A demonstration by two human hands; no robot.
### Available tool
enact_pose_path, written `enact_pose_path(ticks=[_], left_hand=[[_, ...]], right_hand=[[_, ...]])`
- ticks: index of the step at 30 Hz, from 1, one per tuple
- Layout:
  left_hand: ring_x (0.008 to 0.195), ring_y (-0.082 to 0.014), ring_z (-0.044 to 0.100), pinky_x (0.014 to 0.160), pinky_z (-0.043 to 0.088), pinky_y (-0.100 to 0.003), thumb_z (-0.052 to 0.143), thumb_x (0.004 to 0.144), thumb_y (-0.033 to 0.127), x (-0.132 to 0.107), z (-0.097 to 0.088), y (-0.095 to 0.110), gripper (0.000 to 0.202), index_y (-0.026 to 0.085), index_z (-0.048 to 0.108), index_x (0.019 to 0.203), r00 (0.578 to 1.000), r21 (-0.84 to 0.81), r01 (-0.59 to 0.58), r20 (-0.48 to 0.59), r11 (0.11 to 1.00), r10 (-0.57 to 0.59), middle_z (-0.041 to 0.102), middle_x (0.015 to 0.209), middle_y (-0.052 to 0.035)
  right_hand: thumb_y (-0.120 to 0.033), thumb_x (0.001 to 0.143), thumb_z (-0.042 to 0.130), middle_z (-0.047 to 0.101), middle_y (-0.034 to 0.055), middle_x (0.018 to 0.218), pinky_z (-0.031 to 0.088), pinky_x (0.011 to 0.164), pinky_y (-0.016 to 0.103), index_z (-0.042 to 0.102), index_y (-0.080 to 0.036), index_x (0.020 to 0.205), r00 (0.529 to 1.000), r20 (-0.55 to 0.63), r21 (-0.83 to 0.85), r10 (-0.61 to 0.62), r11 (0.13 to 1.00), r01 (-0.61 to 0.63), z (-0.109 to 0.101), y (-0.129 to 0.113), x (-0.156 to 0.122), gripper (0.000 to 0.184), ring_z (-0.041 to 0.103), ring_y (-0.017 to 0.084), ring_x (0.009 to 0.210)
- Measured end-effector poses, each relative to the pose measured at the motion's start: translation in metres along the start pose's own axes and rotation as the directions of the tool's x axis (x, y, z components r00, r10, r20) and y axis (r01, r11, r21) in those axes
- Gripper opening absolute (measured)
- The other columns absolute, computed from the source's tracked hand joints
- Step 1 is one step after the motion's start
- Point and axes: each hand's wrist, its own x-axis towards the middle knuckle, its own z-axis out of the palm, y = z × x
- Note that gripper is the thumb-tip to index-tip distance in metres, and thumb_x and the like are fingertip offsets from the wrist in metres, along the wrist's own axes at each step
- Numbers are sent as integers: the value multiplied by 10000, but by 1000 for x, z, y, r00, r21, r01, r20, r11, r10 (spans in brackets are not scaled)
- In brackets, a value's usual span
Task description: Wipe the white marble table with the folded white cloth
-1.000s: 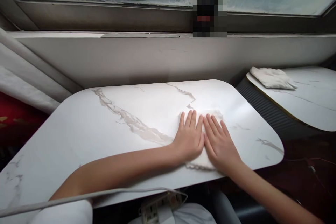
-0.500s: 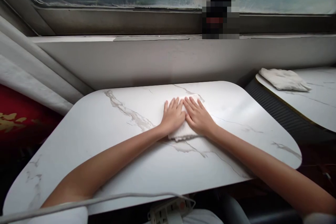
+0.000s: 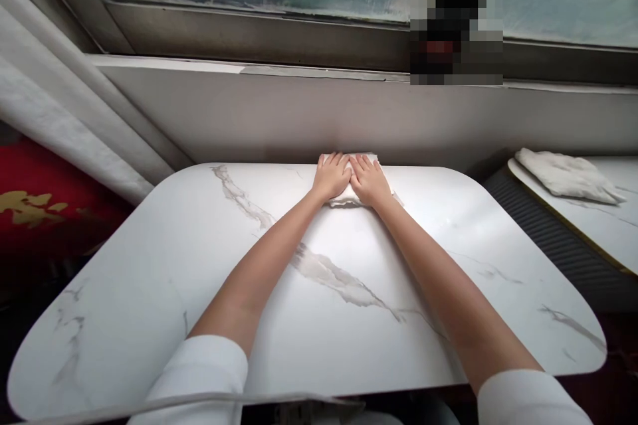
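Note:
A folded white cloth [image 3: 347, 199] lies at the far edge of a white marble-patterned table [image 3: 149, 265], close against the wall. Flat on its left part rests my left hand [image 3: 332, 177], fingers stretched forward. My right hand [image 3: 367, 180] presses on the right part with its fingers extended too. The two hands are side by side, thumbs close together. Both palms hide much of the cloth, and its front edge shows below them.
Another folded white cloth [image 3: 568, 176] lies on a second marble-patterned table [image 3: 611, 232] at right. A grey cord [image 3: 199, 400] crosses the near edge. White curtain [image 3: 44, 80] and red fabric with gold markings [image 3: 30, 192] are at left. The wall [image 3: 279, 116] stands behind the table.
Both hands have slid the cloth away from me, from the table's middle to its far edge. My arms are straighter, and the camera view has tilted and shifted.

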Motion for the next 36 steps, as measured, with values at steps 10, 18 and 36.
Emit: enact_pose_path(ticks=[10,18,36], left_hand=[[1404,-204,153,1146,65,-436,223,973,303,-152,-38,27,504,116,290,1436,939,-28,-317,129,948,318,253,1513,-91],[1411,-220,106,1153,105,-439,270,964,278,-274,-77,38,512,123,260,1452,947,-42,-276,157,960,279,209,1523,-87],[1338,-179,325,1129,165,-386,211,977,243,-27,-29,-98,457,89,422,1352,999,-12,37,9,999,-37,419,1429,-91]], right_hand=[[-241,892,269,352,223,1439,212,1106,540,310,47,1405,998,-9,-46,-62,997,61,-40,-70,-166,590,239,344,1366],[-244,826,409,275,217,1475,181,1088,641,273,25,1429,937,9,25,-348,937,348,-68,-114,-246,675,116,415,1375],[-255,935,222,335,129,1480,106,1103,509,380,-108,1399,999,45,144,6,990,-12,11,-103,38,511,227,277,1377]])
